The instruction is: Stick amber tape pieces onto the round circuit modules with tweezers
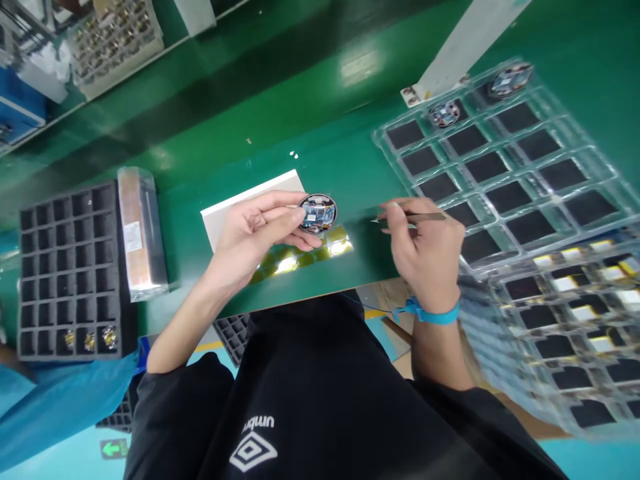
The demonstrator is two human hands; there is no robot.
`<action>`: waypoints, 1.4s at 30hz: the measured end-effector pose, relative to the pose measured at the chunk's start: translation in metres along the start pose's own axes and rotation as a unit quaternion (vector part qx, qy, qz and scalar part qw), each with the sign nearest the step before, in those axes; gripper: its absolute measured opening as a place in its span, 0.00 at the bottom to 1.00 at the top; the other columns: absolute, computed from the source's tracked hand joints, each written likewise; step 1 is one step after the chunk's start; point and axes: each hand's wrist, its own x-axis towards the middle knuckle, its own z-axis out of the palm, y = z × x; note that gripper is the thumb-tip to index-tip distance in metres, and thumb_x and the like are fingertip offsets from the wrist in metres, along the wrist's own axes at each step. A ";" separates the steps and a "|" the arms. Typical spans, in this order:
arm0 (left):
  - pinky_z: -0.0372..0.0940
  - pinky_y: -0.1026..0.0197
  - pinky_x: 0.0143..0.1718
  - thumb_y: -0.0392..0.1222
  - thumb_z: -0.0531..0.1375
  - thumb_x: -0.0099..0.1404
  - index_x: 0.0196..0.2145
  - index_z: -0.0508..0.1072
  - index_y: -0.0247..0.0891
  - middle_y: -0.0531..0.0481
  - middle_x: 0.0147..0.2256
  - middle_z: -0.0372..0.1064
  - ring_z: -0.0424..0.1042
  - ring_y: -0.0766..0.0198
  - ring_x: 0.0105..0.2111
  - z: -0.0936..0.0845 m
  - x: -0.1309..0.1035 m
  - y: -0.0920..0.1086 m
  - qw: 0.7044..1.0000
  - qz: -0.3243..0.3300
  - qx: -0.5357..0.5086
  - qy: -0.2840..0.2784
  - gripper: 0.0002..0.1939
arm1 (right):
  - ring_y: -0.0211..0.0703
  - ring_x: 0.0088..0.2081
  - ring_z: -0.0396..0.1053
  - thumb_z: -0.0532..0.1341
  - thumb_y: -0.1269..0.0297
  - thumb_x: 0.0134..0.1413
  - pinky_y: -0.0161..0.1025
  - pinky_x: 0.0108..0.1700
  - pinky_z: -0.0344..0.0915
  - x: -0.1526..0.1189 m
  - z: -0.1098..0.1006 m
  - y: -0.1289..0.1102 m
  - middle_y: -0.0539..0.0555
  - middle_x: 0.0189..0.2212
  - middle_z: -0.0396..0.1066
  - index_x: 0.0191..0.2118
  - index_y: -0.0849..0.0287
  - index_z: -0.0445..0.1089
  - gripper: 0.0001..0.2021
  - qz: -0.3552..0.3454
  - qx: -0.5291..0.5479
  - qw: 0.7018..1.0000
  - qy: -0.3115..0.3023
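Observation:
Between the thumb and fingers of my left hand [265,230] is a round circuit board assembly [319,215], a blue board with small parts inside a dark rim, its face up. My right hand [425,243] pinches a pair of tweezers [425,217]; the thin tip points left, a short way from the board and apart from it. Under my left hand lies a strip of yellow film pieces [340,241] on the green bench. A white flat block [215,217] sits behind that hand, partly covered by it.
To the right, a clear compartment tray [505,167] holds two round board assemblies at its far end. More clear trays [565,320] are stacked nearer me. On the left are a black grid tray [70,267] with three small parts and a wrapped box [143,233]. A grey post [465,53] stands behind.

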 end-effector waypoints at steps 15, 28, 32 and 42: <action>0.87 0.56 0.39 0.51 0.76 0.69 0.46 0.81 0.39 0.50 0.36 0.85 0.89 0.54 0.36 -0.009 -0.011 -0.019 0.999 -0.033 -0.039 -0.014 0.16 | 0.45 0.37 0.86 0.67 0.52 0.76 0.37 0.38 0.84 -0.012 -0.006 0.001 0.54 0.39 0.86 0.50 0.54 0.85 0.13 0.044 0.076 0.996 -0.012; 0.86 0.54 0.38 0.54 0.79 0.64 0.44 0.78 0.42 0.51 0.36 0.86 0.88 0.55 0.33 -0.034 -0.026 -0.037 0.998 -0.039 -0.033 0.037 0.20 | 0.47 0.40 0.87 0.71 0.54 0.73 0.41 0.44 0.87 -0.014 0.024 -0.047 0.53 0.41 0.86 0.50 0.53 0.86 0.10 0.028 0.173 0.980 -0.089; 0.82 0.57 0.34 0.56 0.76 0.70 0.41 0.79 0.43 0.51 0.35 0.86 0.86 0.59 0.30 -0.067 -0.066 -0.052 0.988 0.030 0.097 0.116 0.17 | 0.43 0.39 0.86 0.71 0.54 0.73 0.38 0.41 0.86 -0.016 0.033 -0.058 0.51 0.44 0.87 0.52 0.50 0.86 0.10 0.027 0.235 0.960 -0.149; 0.78 0.48 0.53 0.42 0.59 0.83 0.46 0.76 0.45 0.47 0.47 0.89 0.87 0.55 0.52 -0.061 -0.125 -0.144 0.858 0.188 0.434 0.200 0.06 | 0.38 0.32 0.82 0.70 0.53 0.73 0.35 0.36 0.80 -0.030 0.074 -0.081 0.48 0.36 0.84 0.39 0.52 0.82 0.11 -0.033 0.191 0.950 -0.243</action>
